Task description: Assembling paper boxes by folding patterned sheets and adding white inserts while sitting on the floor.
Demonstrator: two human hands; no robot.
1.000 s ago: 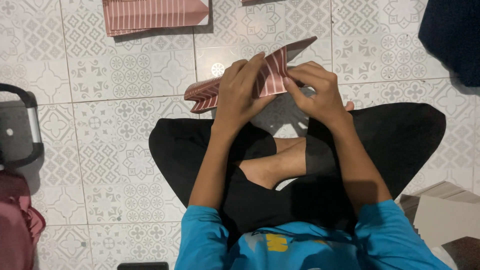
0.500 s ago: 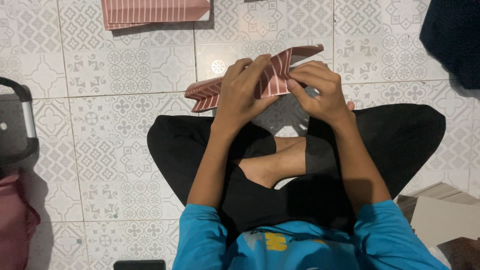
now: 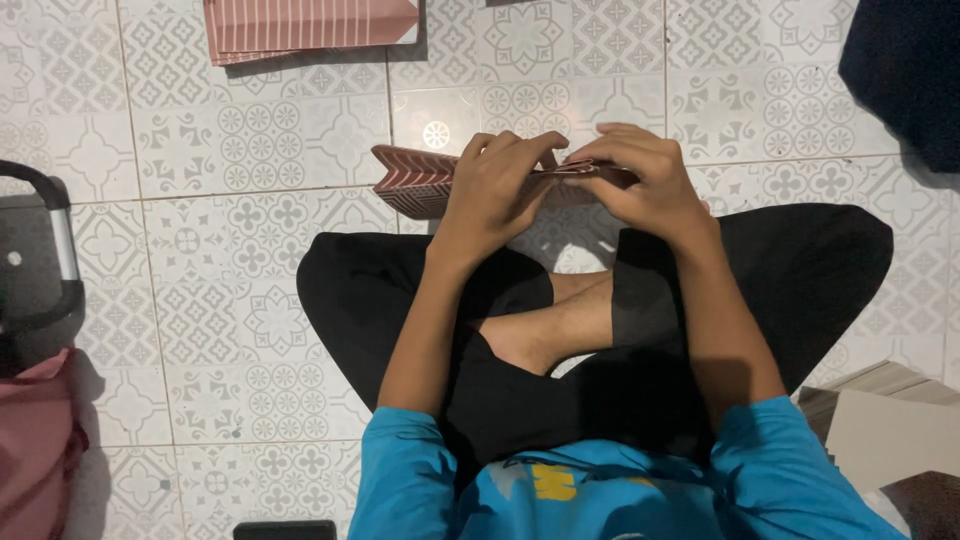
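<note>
Striped paper point(image 3: 420, 180) held flat above tiled floor point(image 3: 250, 330), at 12 o'clock from crossed legs. Left hand point(image 3: 495, 190) fingers curled closed over paper's middle; right hand point(image 3: 645, 185) fingers pressed shut on its right end. Second striped sheet point(image 3: 310, 25) at 11 o'clock, well apart. Risk: uneven pressure between hands, crooked crease or tear at fold.

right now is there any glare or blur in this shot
Head view: a bright glare spot on the floor tile above the striped paper; both hands, left and right, look sharp; the picture's corners fall dark.
</note>
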